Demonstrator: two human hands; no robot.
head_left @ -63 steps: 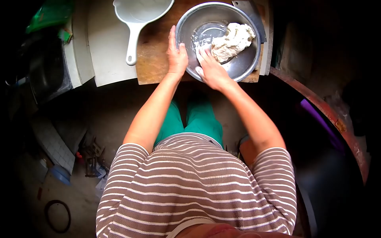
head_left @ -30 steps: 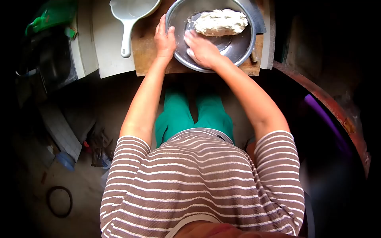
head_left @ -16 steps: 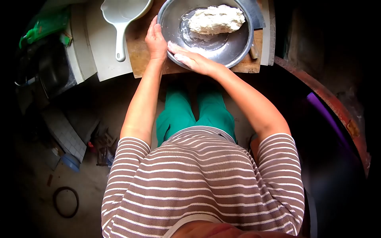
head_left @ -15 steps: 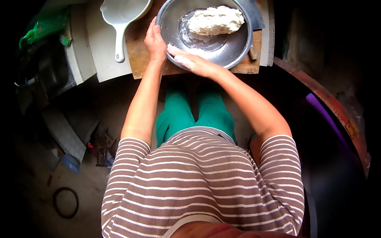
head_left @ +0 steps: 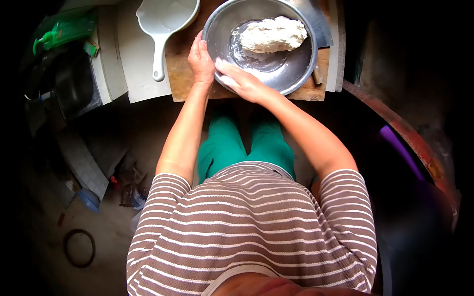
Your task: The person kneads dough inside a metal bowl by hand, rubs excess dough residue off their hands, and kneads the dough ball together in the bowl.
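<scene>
A lump of rough white dough (head_left: 274, 34) lies in a wide metal bowl (head_left: 302, 66), toward its far right side. Smears of flour or dough mark the bowl's bottom. My left hand (head_left: 201, 63) grips the bowl's left side, its fingers pointing away from me along the outer wall. Across the near left rim lies my right hand (head_left: 243, 84), fingers stretched out flat against the bowl and whitened with flour. The dough is apart from both hands.
The bowl stands on a wooden board (head_left: 180, 79). A white long-handled dipper (head_left: 159, 54) is to its left. A wooden handle (head_left: 318, 74) and a grey flat sheet (head_left: 318, 24) show at the right. A green pump bottle (head_left: 69, 30) stands far left.
The whole scene has shifted slightly down and to the right as my head moved. Both hands stay at the bowl's near left side, and the dough keeps its place in the bowl.
</scene>
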